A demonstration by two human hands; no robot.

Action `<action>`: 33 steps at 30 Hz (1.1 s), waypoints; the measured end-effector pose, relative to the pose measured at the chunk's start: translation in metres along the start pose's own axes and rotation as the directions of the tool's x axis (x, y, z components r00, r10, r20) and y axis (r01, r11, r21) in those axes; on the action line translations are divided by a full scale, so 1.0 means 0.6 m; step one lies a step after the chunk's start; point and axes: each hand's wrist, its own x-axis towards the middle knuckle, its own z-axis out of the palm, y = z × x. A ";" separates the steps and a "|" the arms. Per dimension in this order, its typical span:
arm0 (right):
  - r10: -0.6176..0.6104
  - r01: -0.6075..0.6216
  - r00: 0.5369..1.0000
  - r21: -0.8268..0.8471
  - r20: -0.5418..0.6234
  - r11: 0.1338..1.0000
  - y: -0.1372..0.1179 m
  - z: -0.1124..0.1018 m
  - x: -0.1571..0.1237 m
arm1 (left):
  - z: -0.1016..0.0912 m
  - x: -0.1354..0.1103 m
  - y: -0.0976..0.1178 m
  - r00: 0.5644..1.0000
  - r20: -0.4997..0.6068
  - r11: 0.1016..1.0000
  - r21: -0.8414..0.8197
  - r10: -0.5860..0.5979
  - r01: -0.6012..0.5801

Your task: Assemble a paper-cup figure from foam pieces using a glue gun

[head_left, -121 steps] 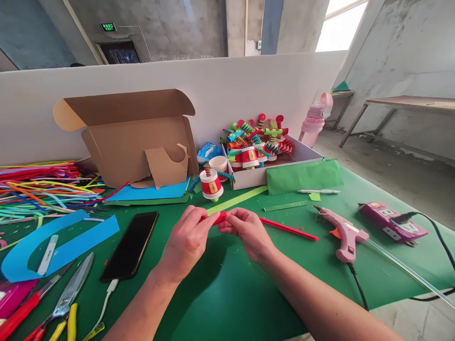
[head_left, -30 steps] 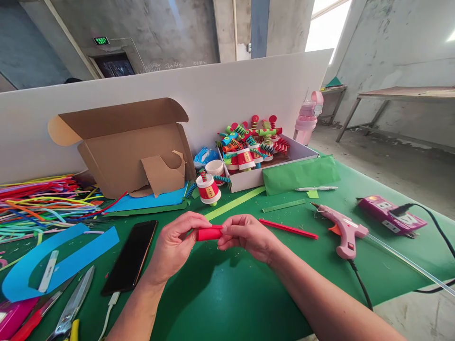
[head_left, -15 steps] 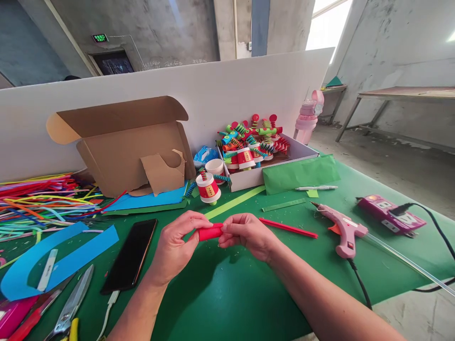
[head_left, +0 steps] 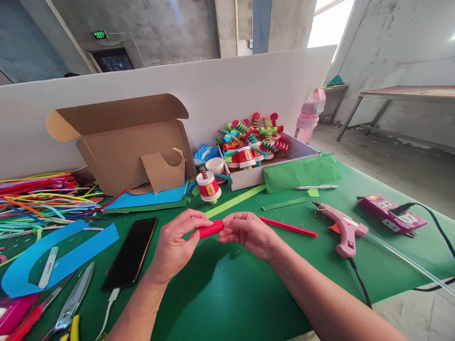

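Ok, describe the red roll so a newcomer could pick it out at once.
Over the green table, find the left hand and the right hand. The red roll spans the gap between their fingertips; it is short and thick, unlike the long, thin red strip lying on the table.

Paper roll (head_left: 211, 229) over desk (head_left: 227, 303), btwn left hand (head_left: 179, 244) & right hand (head_left: 250, 234); phone (head_left: 131, 253) left of them, scissors (head_left: 73, 298) nr left; glue gun (head_left: 346, 231) to right; pipe cleaners (head_left: 46, 199) left of carton (head_left: 124, 151), paper cups (head_left: 208, 188) btwn carton & box (head_left: 249, 178); figures (head_left: 246, 156) in box, far side; bottle (head_left: 307, 118) behind box, far right
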 end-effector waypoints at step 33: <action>-0.423 0.325 0.890 -0.415 -0.169 0.850 0.005 0.008 0.003 | 0.033 0.010 0.004 0.741 0.051 0.583 -0.582 -0.670 0.567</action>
